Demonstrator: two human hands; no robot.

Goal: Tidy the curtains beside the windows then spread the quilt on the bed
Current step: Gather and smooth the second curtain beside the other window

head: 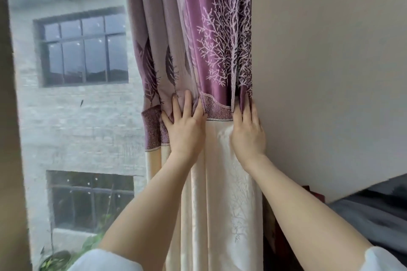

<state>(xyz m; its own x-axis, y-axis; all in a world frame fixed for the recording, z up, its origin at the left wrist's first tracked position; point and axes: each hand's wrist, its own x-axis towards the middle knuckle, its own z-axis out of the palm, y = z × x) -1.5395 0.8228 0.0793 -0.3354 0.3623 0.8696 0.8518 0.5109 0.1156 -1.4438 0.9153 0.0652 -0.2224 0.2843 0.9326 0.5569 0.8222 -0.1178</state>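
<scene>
Left hand (pixel 185 125) fingers straight, pressing curtain (pixel 204 50) folds; right hand (pixel 247 132) flat, tucking edge against wall (pixel 330 72) to bunch it

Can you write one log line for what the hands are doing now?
step: tidy curtain | left hand: pressing folds | right hand: at wall-side edge | quilt: not in view

Through the window glass (pixel 72 116), a grey brick building (pixel 88 125) with two dark barred windows is seen. A plain wall (pixel 330 72) is shown at right, green plants (pixel 88 246) below.
</scene>
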